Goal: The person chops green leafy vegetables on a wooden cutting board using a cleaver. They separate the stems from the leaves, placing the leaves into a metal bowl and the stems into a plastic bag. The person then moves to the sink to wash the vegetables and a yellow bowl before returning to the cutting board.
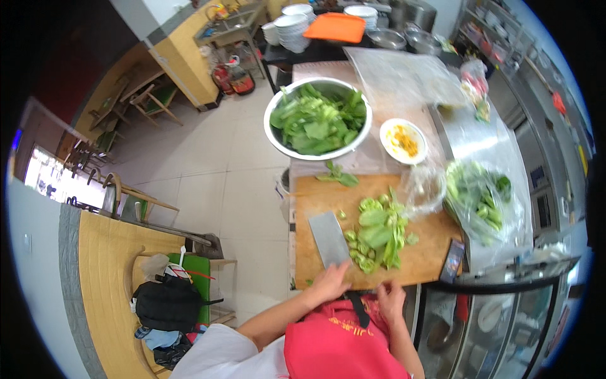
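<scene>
A cleaver [327,239] lies flat on the left part of a wooden cutting board [426,265]. My left hand [332,283] is at the cleaver's near end, fingers towards the blade; the handle is hidden, so its grip is unclear. Beyond the board's near edge, by my red apron [345,346], my right hand [392,297] has curled fingers; whether they hold anything cannot be seen. Leafy greens [378,227] with cut stem ends are heaped mid-board, right of the blade. A few loose leaves [338,175] lie at the board's far edge.
Past the board stand a large metal bowl of greens [317,121] and a white bowl with orange-yellow bits [403,142]. Bagged greens [483,199] lie to the right. A phone [452,260] rests at the board's right corner. Farther off are stacked white bowls [291,31] and an orange tray [335,27].
</scene>
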Demonstrator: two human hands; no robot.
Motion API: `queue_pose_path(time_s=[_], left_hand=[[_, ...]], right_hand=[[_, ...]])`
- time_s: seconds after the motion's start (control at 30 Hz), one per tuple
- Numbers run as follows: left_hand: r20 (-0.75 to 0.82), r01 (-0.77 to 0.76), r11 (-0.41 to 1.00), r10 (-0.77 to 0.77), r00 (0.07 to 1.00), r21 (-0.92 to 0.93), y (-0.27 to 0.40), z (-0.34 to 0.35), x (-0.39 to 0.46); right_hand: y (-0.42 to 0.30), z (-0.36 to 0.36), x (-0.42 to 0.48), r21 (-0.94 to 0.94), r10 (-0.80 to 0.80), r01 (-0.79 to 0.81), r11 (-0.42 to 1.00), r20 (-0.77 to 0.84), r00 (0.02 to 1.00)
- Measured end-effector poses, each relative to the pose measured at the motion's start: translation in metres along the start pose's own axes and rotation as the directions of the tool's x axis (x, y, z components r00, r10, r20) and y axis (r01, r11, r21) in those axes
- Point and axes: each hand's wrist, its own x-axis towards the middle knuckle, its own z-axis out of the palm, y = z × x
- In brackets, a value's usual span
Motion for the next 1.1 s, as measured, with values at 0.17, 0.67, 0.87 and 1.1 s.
queue_pose_path(time_s=[0.17, 0.67, 0.87, 1.1], left_hand=[[0.053, -0.065, 0.998, 0.064, 0.997, 0.012, -0.048, 0.011, -0.006], [-0.524, -0.098, 0.979, -0.009, 0.852, -0.177, -0.111, -0.13, 0.069], [-0.34, -0.219, 0.975, 0.194, 0.92, -0.036, -0.091, -0.125, 0.094], [0.061, -0.143, 0.99, 0.142, 0.988, 0.014, -0.041, -0.031, 0.023]], right_hand=[[-0.051, 0.046, 0.0, -0.332, 0.024, 0.201, 0.922, 0.565, 0.825], [-0.08, 0.111, -0.01, -0.687, -0.078, 0.263, 0.677, 0.288, 0.954], [-0.077, 0.111, 0.001, -0.66, -0.147, 0.21, 0.721, 0.151, 0.978], [-0.081, 0.035, 0.013, -0.388, 0.051, -0.084, 0.918, -0.094, 0.994]])
